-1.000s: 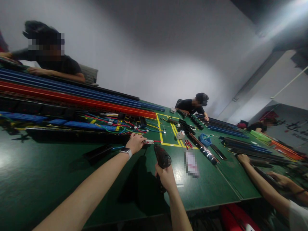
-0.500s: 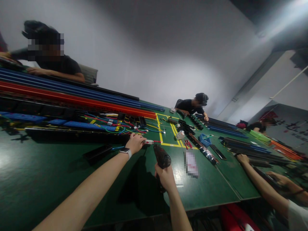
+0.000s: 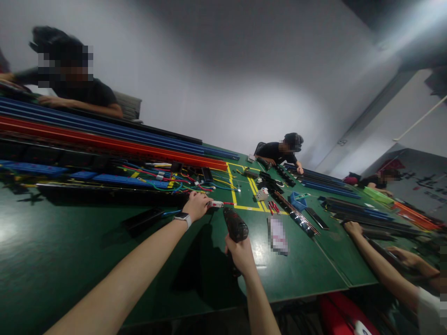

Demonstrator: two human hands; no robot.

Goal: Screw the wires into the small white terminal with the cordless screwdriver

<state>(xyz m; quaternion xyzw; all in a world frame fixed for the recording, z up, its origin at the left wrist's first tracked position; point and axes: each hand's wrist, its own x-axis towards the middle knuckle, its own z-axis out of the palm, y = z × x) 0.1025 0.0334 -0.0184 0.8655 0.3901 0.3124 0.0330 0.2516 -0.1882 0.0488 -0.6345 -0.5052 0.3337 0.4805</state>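
Observation:
My right hand is wrapped round the grip of a black cordless drill, its nose pointing away from me over the green table. My left hand, with a watch on the wrist, pinches a small white block-like part just off the drill's front end. A short red wire sticks out of the part's right side. The drill's body hides its tip, so I cannot tell whether it touches the part. Left of my wrist lies a black rectangular piece with a blue wire.
Long orange rails and blue rails run along the far left. Loose coloured wires lie before them. Red-handled pliers, a blue bin and a phone-sized item lie right. A co-worker's hand is further right.
Both hands, the drill and the white part hold almost the same place. The whole view has shifted very slightly.

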